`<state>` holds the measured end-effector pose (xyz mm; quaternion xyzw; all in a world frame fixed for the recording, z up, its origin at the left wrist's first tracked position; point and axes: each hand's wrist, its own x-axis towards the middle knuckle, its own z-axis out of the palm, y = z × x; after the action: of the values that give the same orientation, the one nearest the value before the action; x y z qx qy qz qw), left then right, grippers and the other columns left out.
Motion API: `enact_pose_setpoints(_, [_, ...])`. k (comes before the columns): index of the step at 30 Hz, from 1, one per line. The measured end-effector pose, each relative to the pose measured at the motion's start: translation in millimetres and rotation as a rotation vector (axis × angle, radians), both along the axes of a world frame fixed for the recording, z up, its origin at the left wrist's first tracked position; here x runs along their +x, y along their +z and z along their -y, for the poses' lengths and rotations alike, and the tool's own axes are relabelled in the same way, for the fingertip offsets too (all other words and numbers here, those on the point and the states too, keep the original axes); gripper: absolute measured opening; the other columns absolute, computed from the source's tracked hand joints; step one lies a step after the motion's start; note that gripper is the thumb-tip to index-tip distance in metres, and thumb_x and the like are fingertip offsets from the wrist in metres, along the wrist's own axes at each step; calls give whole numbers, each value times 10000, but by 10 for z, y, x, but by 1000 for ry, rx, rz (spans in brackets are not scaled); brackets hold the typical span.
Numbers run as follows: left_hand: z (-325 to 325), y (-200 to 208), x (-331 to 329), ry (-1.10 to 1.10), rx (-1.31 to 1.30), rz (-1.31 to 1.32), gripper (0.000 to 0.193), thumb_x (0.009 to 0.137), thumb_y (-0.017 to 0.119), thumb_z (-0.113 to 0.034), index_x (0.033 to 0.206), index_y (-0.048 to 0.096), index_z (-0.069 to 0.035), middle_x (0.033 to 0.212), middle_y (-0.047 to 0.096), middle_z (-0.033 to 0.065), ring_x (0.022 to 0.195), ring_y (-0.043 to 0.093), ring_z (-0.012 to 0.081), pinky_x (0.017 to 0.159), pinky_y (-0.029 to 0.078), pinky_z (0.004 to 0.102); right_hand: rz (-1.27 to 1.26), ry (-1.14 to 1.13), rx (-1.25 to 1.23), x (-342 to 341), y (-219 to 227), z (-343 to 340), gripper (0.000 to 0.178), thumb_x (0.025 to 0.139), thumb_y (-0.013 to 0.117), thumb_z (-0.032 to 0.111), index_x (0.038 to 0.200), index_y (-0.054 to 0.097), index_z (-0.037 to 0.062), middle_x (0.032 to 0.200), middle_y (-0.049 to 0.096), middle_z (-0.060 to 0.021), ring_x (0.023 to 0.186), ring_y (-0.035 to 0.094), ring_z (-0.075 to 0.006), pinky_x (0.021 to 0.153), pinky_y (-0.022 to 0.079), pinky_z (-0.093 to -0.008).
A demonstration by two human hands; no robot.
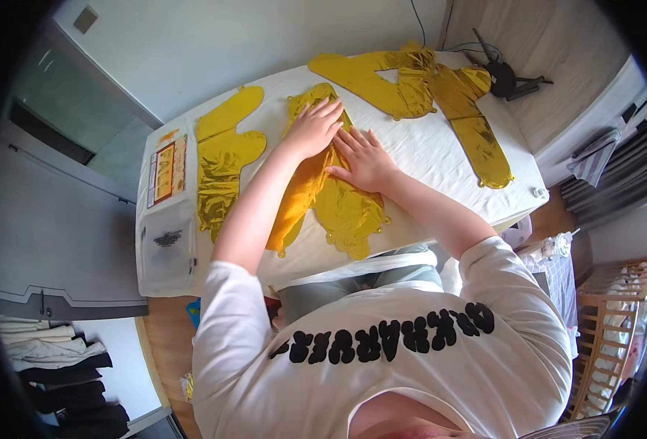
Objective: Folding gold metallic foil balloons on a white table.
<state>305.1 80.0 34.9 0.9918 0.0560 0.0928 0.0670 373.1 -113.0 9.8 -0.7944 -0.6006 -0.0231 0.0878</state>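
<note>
Foil balloon point(349, 208), flat and gold, lay midway along the white table point(426, 146). I saw the left hand point(315, 130) and right hand point(366, 161) resting on it, fingers straightened, the right's spread wider. Another gold piece point(225, 150) lay toward the table's left end.

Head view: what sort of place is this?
Likely a room in a home, perhaps a bedroom: what looks like a slatted wooden crib at right, clothes at lower left, and a grey curtain.
</note>
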Motion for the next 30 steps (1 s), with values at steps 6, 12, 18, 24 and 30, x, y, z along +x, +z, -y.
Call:
enact_pose_setpoints(6, [-253,-122,451,-31,59,-152,551,1123,308,-379,1617,354,-139,1714,263,-12,1595,178,270,1286,111,557,21,-2,16,12,-19,-34,922,1004,310,748,1628,278,71,1695,271,-144,1579,210,-329,1275,147,-555])
enact_pose_setpoints(12, [-365,-176,498,-75,107,-140,573,1111,355,-408,1625,338,-155,1709,275,-13,1587,208,243,1290,91,544,11,-2,21,58,-48,-44,934,996,290,767,1604,337,59,1688,290,-148,1581,209,-321,1274,148,-550])
enact_pose_setpoints(18, [-309,-181,515,-63,173,-185,588,1108,363,-426,1647,281,-208,1713,265,-17,1591,194,229,1295,74,540,24,-14,45,60,-89,-13,938,992,307,772,1620,303,77,1696,273,-144,1580,210,-326,1274,146,-551])
enact_pose_setpoints(24, [-423,-213,477,-104,138,-156,595,1106,338,-462,1641,284,-207,1713,261,-23,1591,196,253,1286,65,581,39,9,124,-1,-83,-7,944,982,350,771,1636,268,96,1700,263,-143,1575,223,-341,1272,153,-555])
enact_pose_setpoints(30, [-285,-19,580,-18,112,-311,608,1092,418,-452,1649,289,-243,1720,244,-39,1607,131,242,1285,-1,564,19,-6,48,39,-11,25,936,972,349,785,1631,294,123,1681,305,-149,1568,233,-360,1269,159,-560])
